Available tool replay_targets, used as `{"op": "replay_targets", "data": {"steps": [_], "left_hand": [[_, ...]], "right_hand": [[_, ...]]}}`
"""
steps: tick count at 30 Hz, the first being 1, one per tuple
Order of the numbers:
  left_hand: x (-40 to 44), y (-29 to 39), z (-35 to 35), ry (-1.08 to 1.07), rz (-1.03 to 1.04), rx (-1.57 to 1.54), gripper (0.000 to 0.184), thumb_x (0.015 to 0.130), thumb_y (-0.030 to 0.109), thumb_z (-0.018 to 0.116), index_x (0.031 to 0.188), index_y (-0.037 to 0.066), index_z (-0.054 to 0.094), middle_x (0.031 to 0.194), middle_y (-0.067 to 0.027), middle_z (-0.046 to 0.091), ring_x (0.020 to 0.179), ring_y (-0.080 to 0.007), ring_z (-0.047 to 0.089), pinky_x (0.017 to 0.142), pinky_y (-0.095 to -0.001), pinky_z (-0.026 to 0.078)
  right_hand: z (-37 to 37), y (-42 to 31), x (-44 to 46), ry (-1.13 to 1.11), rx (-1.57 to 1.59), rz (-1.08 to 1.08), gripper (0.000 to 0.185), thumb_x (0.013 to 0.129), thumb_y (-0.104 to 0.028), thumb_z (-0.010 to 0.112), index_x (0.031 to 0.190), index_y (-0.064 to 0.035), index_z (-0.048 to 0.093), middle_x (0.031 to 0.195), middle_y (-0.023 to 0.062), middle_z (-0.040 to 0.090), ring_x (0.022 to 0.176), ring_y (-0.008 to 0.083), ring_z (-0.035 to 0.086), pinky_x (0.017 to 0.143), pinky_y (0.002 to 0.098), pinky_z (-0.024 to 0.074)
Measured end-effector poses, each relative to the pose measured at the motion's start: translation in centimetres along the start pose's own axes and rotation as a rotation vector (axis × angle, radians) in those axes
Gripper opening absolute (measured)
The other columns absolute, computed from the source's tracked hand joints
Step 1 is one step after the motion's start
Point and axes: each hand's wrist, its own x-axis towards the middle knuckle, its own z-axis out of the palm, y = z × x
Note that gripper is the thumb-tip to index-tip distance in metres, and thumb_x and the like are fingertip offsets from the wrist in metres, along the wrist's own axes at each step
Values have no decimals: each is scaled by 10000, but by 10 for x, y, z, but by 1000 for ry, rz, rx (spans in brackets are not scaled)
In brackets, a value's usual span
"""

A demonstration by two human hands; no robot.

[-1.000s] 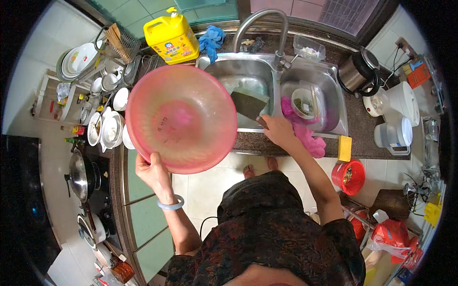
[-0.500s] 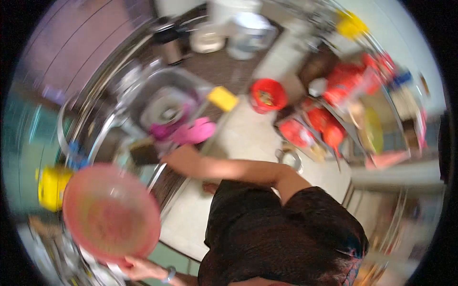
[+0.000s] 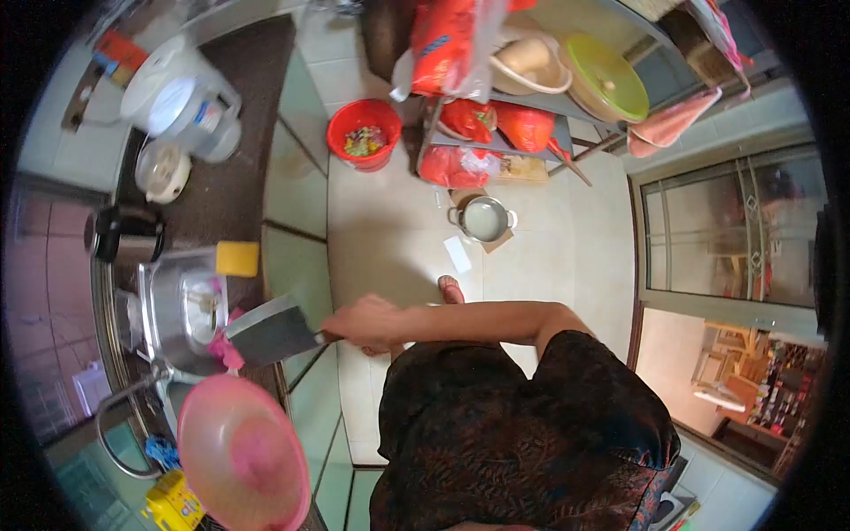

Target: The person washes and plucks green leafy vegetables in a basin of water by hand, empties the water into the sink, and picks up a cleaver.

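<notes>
My right hand point(image 3: 372, 320) is closed around the handle of a cleaver point(image 3: 276, 333), whose broad blade points left over the counter edge beside the sink point(image 3: 159, 332). A translucent pink plastic bowl point(image 3: 252, 451) is tilted in the lower left, its inside facing me. My left hand is not visible; the bowl's lower edge runs to the bottom of the view. Pink gloves point(image 3: 227, 352) lie at the sink's near edge, partly behind the blade. A yellow sponge point(image 3: 237, 259) rests by the sink's corner.
A red bucket point(image 3: 364, 133) with food scraps and a steel pot point(image 3: 484, 219) stand on the floor. A shelf rack point(image 3: 567, 106) holds bowls and red bags. A kettle point(image 3: 124, 234) is on the counter. The curved faucet point(image 3: 106, 425) arches near the bowl.
The view has swung toward the floor and rack. The cleaver in my right hand shows clearly now. My left hand, earlier on the bowl's rim, is no longer visible.
</notes>
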Motion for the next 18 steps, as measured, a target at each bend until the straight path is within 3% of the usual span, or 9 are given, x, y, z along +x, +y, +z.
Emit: {"op": "replay_targets", "data": {"steps": [1, 3, 5, 7, 9, 11, 13, 18], "left_hand": [[-3, 83, 31, -156, -142, -87, 337, 840, 223, 605, 1018, -62, 579, 816, -164, 605, 759, -249, 577, 732, -413, 479], [-11, 179, 76, -423, -365, -310, 365, 856, 246, 596, 1046, -66, 578, 855, -166, 616, 764, -252, 577, 737, -400, 480], [-16, 161, 110, -571, -584, -337, 421, 866, 288, 571, 1109, -55, 600, 1084, -205, 611, 1129, -337, 552, 962, -651, 416], [-37, 253, 161, -523, -916, -689, 387, 848, 158, 610, 1204, 6, 612, 1226, -148, 588, 1097, -252, 557, 930, -379, 463], [-47, 284, 215, -755, -806, -755, 397, 750, 75, 619, 1142, 28, 576, 996, -48, 611, 924, -184, 571, 796, -335, 495], [-68, 327, 258, -941, -525, -752, 316, 776, 60, 609, 1090, 35, 581, 928, -19, 600, 851, -137, 566, 740, -293, 489], [-88, 388, 298, -1131, -666, -948, 248, 799, 32, 593, 1047, 39, 588, 906, -7, 601, 795, -111, 559, 700, -247, 472], [-151, 508, 382, -1538, -566, -1048, 198, 831, 23, 562, 1024, 14, 605, 923, -14, 615, 808, -102, 569, 702, -233, 473]], "right_hand": [[-25, 17, -30, 40, -1, 30, 256, 771, -163, 643, 994, -77, 548, 828, 127, 646, 735, 333, 655, 574, 475, 501], [-52, 62, -89, 104, -126, 48, 287, 760, -170, 648, 1017, -86, 553, 817, 116, 641, 716, 332, 650, 560, 462, 500], [-71, 103, -147, 221, -201, 63, 324, 736, -169, 655, 1036, -95, 560, 796, 105, 638, 669, 327, 644, 535, 465, 494], [-91, 128, -199, 246, -247, 155, 359, 717, -175, 663, 1052, -96, 559, 779, 101, 637, 631, 321, 640, 507, 470, 484], [-99, 145, -247, 292, -274, 232, 359, 710, -183, 665, 1044, -100, 561, 759, 100, 636, 601, 318, 634, 490, 471, 479], [-103, 148, -287, 326, -240, 375, 386, 694, -198, 677, 1054, -112, 565, 760, 106, 640, 626, 326, 638, 511, 465, 488], [-101, 144, -322, 393, -197, 488, 408, 732, -249, 689, 1101, -129, 564, 778, 114, 653, 651, 334, 643, 543, 457, 501], [-84, 126, -377, 465, -136, 788, 428, 806, -352, 693, 1152, -142, 553, 800, 121, 665, 675, 339, 647, 575, 455, 518]]}}
